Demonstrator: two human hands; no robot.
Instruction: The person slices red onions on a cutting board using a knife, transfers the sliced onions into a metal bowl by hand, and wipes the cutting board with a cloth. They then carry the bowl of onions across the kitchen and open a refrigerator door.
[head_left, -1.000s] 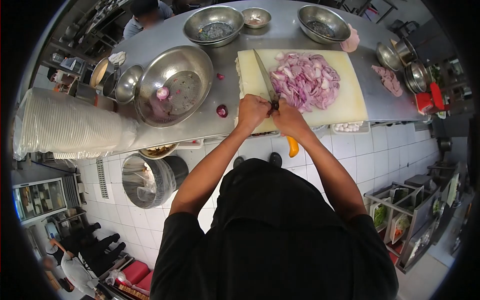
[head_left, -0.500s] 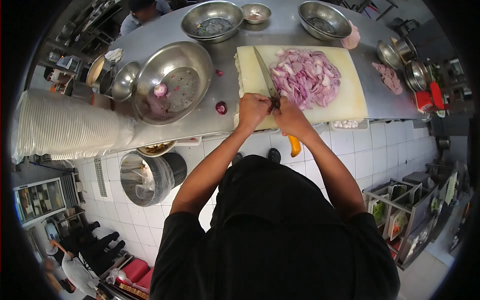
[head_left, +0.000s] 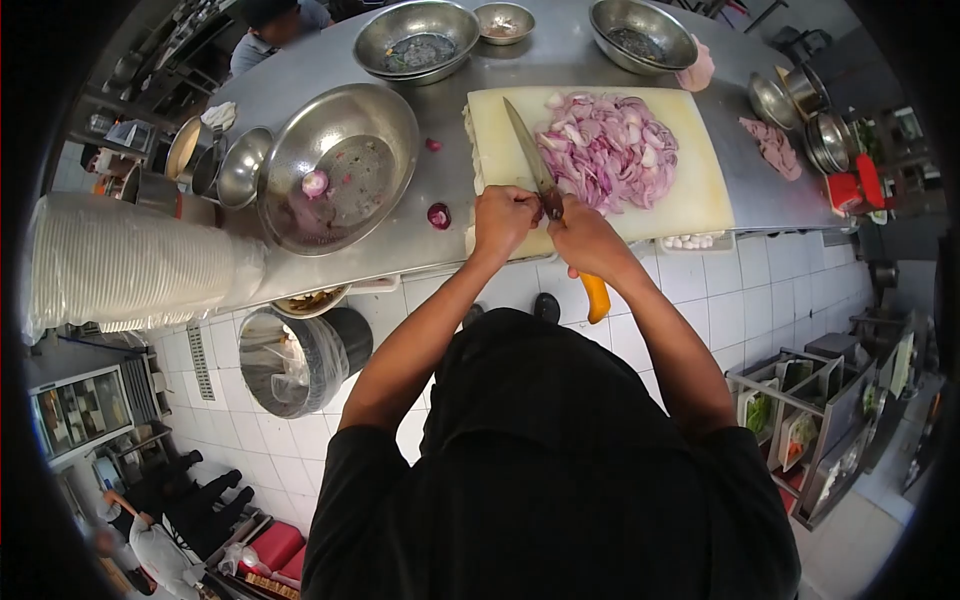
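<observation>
Right hand (head_left: pixel 588 238) on the knife (head_left: pixel 529 145), with sliced onion (head_left: pixel 612 152) heaped on a board (head_left: pixel 706 190) at upper centre.

The right grip is clamped around the knife, its yellow handle jutting out below; the left hand (head_left: pixel 507 222) has its fingers drawn together near the blade's base, but what they hold I cannot tell. The steel surface (head_left: pixel 447 105) spans the upper frame: an onion piece (head_left: pixel 438 216) left of the board, then a wide bowl (head_left: pixel 335 108) with a whole onion (head_left: pixel 315 183), a wrapped stack (head_left: pixel 140 265) at far left, a pink cloth (head_left: pixel 770 147) at upper right. Beneath run white floor tiles (head_left: pixel 685 305), with a lined bin (head_left: pixel 268 385) left of centre and a rack (head_left: pixel 828 405) at lower right. One person (head_left: pixel 280 28) shows at upper left, another person (head_left: pixel 158 548) at lower left.
</observation>
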